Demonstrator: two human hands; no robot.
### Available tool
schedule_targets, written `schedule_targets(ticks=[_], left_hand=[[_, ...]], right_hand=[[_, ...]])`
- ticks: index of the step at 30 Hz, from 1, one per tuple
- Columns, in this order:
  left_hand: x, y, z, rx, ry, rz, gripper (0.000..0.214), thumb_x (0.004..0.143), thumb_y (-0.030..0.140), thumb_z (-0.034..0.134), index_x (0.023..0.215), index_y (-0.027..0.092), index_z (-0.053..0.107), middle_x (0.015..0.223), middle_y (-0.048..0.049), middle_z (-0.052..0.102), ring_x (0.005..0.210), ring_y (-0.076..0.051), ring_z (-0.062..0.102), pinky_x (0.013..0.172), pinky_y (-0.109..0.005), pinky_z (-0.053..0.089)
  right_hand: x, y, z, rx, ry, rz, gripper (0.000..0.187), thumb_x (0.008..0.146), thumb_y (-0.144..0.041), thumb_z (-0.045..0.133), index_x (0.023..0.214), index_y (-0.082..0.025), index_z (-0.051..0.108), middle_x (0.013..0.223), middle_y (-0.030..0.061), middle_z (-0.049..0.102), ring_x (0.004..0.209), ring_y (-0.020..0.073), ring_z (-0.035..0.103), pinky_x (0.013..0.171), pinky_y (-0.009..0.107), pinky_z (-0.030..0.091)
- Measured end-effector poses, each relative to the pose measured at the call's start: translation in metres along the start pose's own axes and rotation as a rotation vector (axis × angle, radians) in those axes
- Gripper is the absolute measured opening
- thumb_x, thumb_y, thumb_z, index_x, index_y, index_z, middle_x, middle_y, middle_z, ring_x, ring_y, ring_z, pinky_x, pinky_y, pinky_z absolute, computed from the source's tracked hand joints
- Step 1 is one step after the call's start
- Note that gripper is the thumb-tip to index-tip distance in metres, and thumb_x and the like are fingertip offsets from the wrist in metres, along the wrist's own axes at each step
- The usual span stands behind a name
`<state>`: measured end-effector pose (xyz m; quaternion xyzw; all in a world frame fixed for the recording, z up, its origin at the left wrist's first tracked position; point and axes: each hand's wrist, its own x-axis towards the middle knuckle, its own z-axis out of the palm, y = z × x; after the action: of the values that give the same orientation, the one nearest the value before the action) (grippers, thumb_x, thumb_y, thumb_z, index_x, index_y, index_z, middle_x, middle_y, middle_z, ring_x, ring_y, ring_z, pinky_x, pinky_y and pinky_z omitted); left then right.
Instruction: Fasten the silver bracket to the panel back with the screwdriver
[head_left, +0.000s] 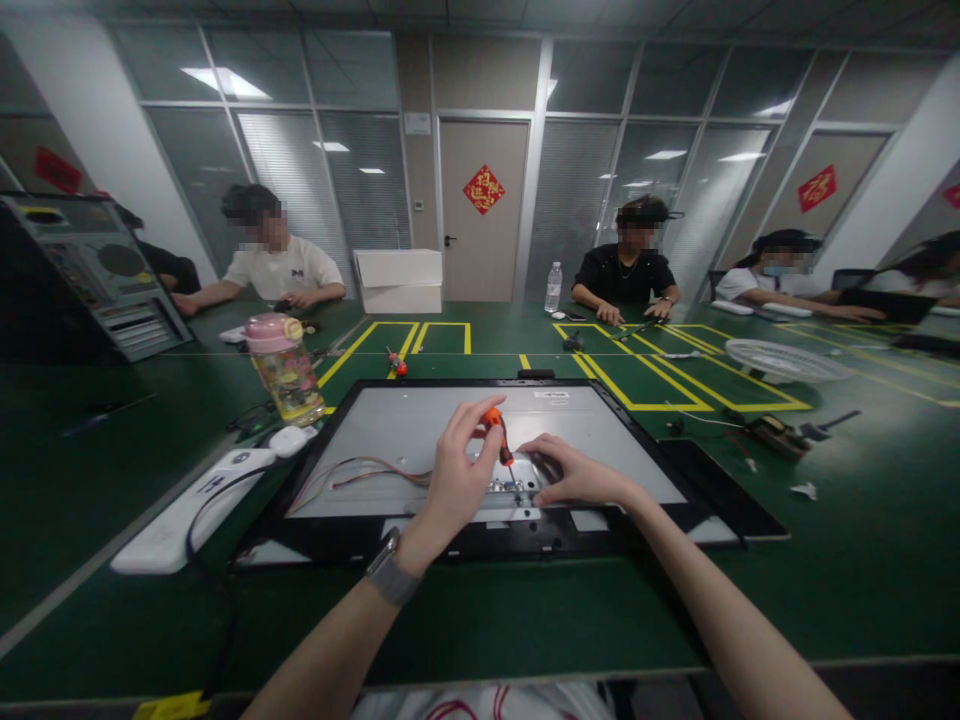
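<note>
Near the close edge of the green counter (pixel 570 620), my left fingers (pixel 471 412) hold a tilted orange-and-black screwdriver (pixel 505 440), its shaft pointing down at a metal bracket (pixel 528 480) on the flat panel (pixel 390 420). My right fingers (pixel 551 447) lie beside it. A white box (pixel 397 282) stands toward the far edge.

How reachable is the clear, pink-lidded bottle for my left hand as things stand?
Probably yes, after putting down the orange-and-black screwdriver the left hand holds; nothing tall seems to block the way to the bottle.
</note>
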<state>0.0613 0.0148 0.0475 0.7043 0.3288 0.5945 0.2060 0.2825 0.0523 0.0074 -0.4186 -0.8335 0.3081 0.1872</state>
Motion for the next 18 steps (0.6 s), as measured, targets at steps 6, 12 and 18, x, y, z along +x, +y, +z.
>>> schedule_targets(ticks=[6,12,18], left_hand=[[0.0,-0.003,0.002,0.029,0.077,0.001,0.022,0.086,0.022,0.061,0.107,0.021,0.066,0.091,-0.0029,0.058,0.081,-0.014,0.06,0.075,-0.026,0.053],[0.005,-0.004,-0.002,-0.015,0.136,-0.041,0.026,0.087,0.023,0.059,0.113,0.021,0.063,0.094,-0.0032,0.058,0.082,-0.012,0.062,0.076,-0.026,0.055],[0.013,-0.004,-0.018,-0.045,0.219,-0.082,0.027,0.082,0.029,0.066,0.107,0.019,0.064,0.095,-0.0031,0.056,0.069,-0.009,0.062,0.055,-0.017,0.054]], right_hand=[[-0.001,-0.003,-0.001,-0.003,-0.006,0.006,0.069,0.067,-0.041,0.079,0.128,-0.023,0.051,0.123,0.0072,0.047,0.117,0.0272,0.045,0.105,0.041,0.037],[-0.001,-0.007,-0.002,0.001,-0.013,0.021,0.068,0.067,-0.04,0.078,0.127,-0.022,0.052,0.123,0.0078,0.047,0.117,0.0274,0.046,0.104,0.041,0.037],[-0.002,-0.007,-0.002,0.012,-0.016,0.031,0.068,0.067,-0.039,0.078,0.128,-0.023,0.052,0.124,0.007,0.046,0.117,0.0277,0.046,0.105,0.042,0.037]])
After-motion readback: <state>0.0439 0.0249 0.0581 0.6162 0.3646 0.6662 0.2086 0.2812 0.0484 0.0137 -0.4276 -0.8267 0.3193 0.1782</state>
